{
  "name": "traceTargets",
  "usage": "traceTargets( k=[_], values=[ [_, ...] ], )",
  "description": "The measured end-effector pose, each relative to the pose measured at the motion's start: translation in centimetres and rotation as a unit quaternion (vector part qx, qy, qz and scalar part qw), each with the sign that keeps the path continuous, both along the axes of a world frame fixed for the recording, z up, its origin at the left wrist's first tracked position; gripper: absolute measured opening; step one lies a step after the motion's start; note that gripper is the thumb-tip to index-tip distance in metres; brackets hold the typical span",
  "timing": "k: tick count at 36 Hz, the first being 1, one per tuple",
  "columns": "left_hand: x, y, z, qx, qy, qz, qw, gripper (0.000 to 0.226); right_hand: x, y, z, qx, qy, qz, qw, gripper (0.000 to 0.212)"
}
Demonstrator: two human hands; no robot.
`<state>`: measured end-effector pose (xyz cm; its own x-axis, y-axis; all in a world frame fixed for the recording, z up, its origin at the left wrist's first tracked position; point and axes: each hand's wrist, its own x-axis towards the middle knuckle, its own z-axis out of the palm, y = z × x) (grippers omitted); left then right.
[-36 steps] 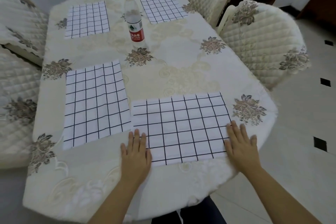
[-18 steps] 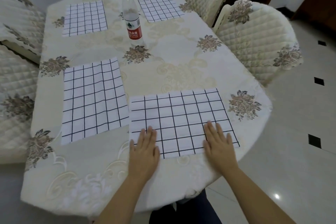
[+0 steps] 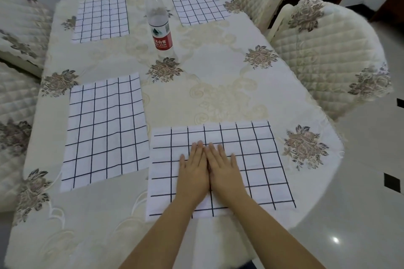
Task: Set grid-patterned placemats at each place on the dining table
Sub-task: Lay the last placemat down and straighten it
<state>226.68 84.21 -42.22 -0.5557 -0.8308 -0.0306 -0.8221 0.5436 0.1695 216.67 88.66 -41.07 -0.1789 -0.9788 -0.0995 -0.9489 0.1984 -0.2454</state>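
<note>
Matt cloth placemat (image 3: 251,159), embroidered tablecloth (image 3: 218,85), clear plastic bottle (image 3: 158,22).

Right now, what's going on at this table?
A person is setting grid-patterned mats on the dining table. The left hand and the right hand press flat, side by side and touching, on the middle of the nearest placemat. Three more lie flat: the left placemat, the far-left placemat and the far-right placemat. A water bottle stands upright between the far two.

Beneath left hand (image 3: 193,172), right hand (image 3: 226,172): white grid-patterned cloth placemat (image 3: 258,159); second placemat (image 3: 105,131) left; 2 far placemats (image 3: 101,18) (image 3: 197,4) beyond, flanking clear plastic bottle (image 3: 158,22).
</note>
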Motion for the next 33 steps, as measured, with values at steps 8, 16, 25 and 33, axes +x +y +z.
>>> traceTargets(
  k=[8,16,25,33],
  values=[
    [2.9,-4.9,-0.2,0.022,0.003,0.087,0.996,0.056,-9.7,-0.7,-1.2,0.016,0.009,-0.067,0.998,0.059],
    [0.8,-5.7,0.3,-0.012,0.007,0.099,0.995,0.052,-11.6,-3.5,-0.4,-0.003,0.029,-0.142,0.989,0.059],
    [-2.8,-4.6,0.3,0.021,-0.008,0.043,0.999,0.054,-5.1,-4.7,-1.1,-0.016,-0.02,0.003,1.0,0.052],
    [2.7,-5.2,-0.2,0.006,0.005,0.089,0.996,0.054,-12.9,-0.9,-0.6,0.033,0.015,-0.136,0.99,0.068]
  ],
)
